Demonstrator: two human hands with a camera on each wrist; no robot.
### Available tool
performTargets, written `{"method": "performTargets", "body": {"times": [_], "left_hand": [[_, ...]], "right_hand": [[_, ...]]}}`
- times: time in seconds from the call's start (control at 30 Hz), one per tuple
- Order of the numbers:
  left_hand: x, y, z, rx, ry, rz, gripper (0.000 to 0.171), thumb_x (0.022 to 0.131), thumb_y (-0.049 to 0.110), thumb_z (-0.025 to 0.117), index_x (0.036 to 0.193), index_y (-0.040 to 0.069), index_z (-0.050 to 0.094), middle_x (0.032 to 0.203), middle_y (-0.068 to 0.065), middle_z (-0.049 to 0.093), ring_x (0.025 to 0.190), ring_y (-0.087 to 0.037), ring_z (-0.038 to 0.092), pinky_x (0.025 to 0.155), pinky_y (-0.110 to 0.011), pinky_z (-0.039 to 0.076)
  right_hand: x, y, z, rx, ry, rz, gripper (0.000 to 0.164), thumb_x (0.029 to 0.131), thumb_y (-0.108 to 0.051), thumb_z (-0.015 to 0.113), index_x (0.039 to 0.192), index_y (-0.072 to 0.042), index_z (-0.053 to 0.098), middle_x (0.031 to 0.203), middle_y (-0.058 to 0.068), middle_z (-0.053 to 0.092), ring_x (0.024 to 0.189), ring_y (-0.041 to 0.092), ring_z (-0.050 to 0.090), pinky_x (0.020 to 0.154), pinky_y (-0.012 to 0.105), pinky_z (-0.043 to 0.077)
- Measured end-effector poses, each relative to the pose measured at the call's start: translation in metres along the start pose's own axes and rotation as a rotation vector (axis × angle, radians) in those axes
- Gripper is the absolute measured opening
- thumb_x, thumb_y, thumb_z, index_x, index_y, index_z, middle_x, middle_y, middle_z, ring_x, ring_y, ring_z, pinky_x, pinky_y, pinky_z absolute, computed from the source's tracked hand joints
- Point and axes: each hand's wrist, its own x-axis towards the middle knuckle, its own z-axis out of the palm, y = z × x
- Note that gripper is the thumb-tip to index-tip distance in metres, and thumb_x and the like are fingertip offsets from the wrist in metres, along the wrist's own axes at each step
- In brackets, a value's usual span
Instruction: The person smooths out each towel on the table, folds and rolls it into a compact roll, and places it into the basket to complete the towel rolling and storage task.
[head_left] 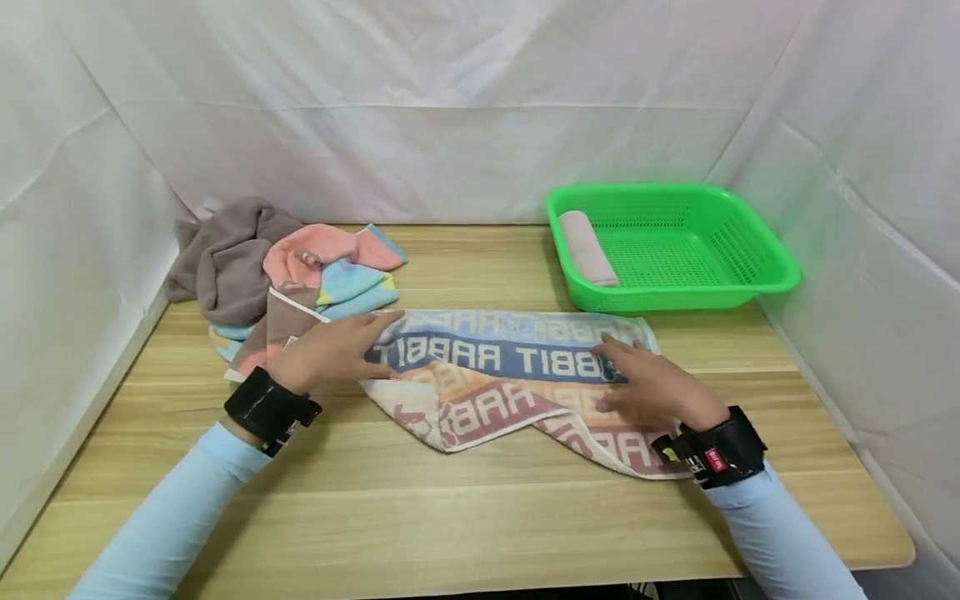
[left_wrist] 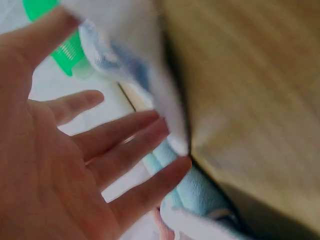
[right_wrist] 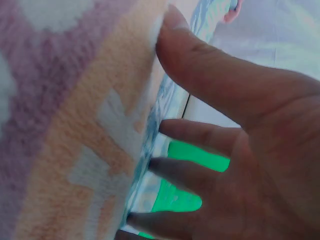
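A towel (head_left: 480, 354) with bands of blue, orange and dull red and mirrored lettering lies spread on the table, its near edge uneven and its near left corner turned over. At its left end is my left hand (head_left: 333, 352), fingers extended and spread; in the left wrist view the fingertips (left_wrist: 177, 165) meet the towel's edge. Over the right part of the towel my right hand (head_left: 660, 387) lies with fingers spread. The right wrist view shows its thumb (right_wrist: 195, 55) and fingertips touching the cloth. Neither hand grips the towel.
A heap of towels, with a brown towel (head_left: 240, 250) and a pink and blue towel (head_left: 318, 258), lies at the back left. At the back right stands a green basket (head_left: 675, 297) holding a rolled pale pink towel (head_left: 587, 248). White cloth walls (head_left: 450, 108) border the wooden table (head_left: 450, 533).
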Motion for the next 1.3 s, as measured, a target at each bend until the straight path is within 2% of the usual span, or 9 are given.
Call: {"method": "performTargets", "body": {"times": [0.2,0.37,0.47,0.57,0.67,0.83,1.0,1.13,1.3], "left_hand": [[-0.007,0.002,0.001,0.047,-0.049,0.001,0.083,0.088,0.039,0.081,0.157,0.011,0.043,0.163,-0.023,0.039,0.144,-0.043,0.047,0.104,-0.055,0.05],[-0.016,-0.005,-0.008,-0.017,-0.226,-0.006,0.111,0.072,0.029,0.094,0.163,0.017,0.032,0.173,-0.02,0.015,0.155,-0.045,0.026,0.089,-0.044,0.052],[-0.015,-0.005,-0.012,-0.039,-0.276,-0.001,0.12,0.066,0.035,0.097,0.164,0.016,0.03,0.173,-0.021,0.013,0.156,-0.047,0.023,0.094,-0.046,0.052],[-0.006,-0.002,-0.014,-0.019,-0.199,0.018,0.089,0.079,0.042,0.088,0.154,0.012,0.049,0.163,-0.021,0.038,0.146,-0.042,0.043,0.099,-0.05,0.051],[0.008,0.0,-0.014,0.053,-0.04,0.074,0.051,0.095,0.041,0.073,0.134,0.009,0.065,0.137,-0.017,0.062,0.12,-0.033,0.063,0.095,-0.048,0.054],[0.03,-0.003,-0.009,0.182,0.118,0.137,0.028,0.099,0.012,0.068,0.126,0.004,0.068,0.116,-0.016,0.069,0.102,-0.03,0.066,0.085,-0.044,0.055],[0.043,-0.009,-0.006,0.226,0.141,0.134,0.028,0.093,0.001,0.069,0.121,0.003,0.071,0.106,-0.016,0.071,0.096,-0.035,0.066,0.083,-0.046,0.054],[0.042,-0.012,-0.006,0.187,0.12,0.123,0.021,0.089,0.001,0.072,0.11,0.005,0.074,0.101,-0.013,0.07,0.091,-0.029,0.065,0.08,-0.043,0.054],[0.039,-0.01,-0.009,0.141,0.081,0.12,0.013,0.088,0.001,0.073,0.087,0.011,0.064,0.084,-0.004,0.053,0.077,-0.018,0.044,0.069,-0.036,0.036]], "right_hand": [[-0.004,0.015,-0.005,0.019,0.003,-0.011,0.088,0.081,-0.037,0.086,0.152,-0.004,0.045,0.166,0.031,0.023,0.144,0.065,0.028,0.114,0.074,0.027],[-0.004,0.018,-0.008,0.015,-0.008,0.012,0.092,0.079,-0.039,0.087,0.153,-0.005,0.044,0.166,0.031,0.022,0.145,0.063,0.028,0.114,0.074,0.027],[-0.004,0.017,-0.011,-0.017,-0.013,0.02,0.092,0.078,-0.042,0.087,0.152,-0.005,0.045,0.164,0.031,0.027,0.144,0.06,0.034,0.112,0.073,0.032],[-0.003,0.018,-0.016,-0.087,0.023,0.027,0.081,0.083,-0.046,0.083,0.147,-0.007,0.052,0.159,0.028,0.041,0.136,0.055,0.048,0.105,0.071,0.042],[0.002,0.021,-0.021,-0.172,0.114,0.035,0.063,0.09,-0.044,0.078,0.137,-0.007,0.061,0.145,0.024,0.057,0.124,0.048,0.06,0.096,0.067,0.05],[0.011,0.033,-0.026,-0.18,0.173,0.052,0.056,0.085,-0.028,0.084,0.132,-0.005,0.065,0.136,0.023,0.061,0.118,0.045,0.062,0.094,0.064,0.051],[0.015,0.044,-0.035,-0.092,0.072,0.022,0.088,0.068,-0.023,0.094,0.143,-0.003,0.053,0.138,0.025,0.059,0.121,0.047,0.06,0.097,0.066,0.05],[0.019,0.05,-0.038,-0.05,0.013,-0.02,0.107,0.063,-0.019,0.096,0.154,-0.005,0.041,0.145,0.028,0.055,0.127,0.049,0.056,0.101,0.066,0.048],[0.021,0.053,-0.041,-0.047,-0.04,-0.037,0.091,0.062,-0.018,0.096,0.142,-0.007,0.056,0.131,0.025,0.064,0.115,0.042,0.063,0.095,0.061,0.052]]}}
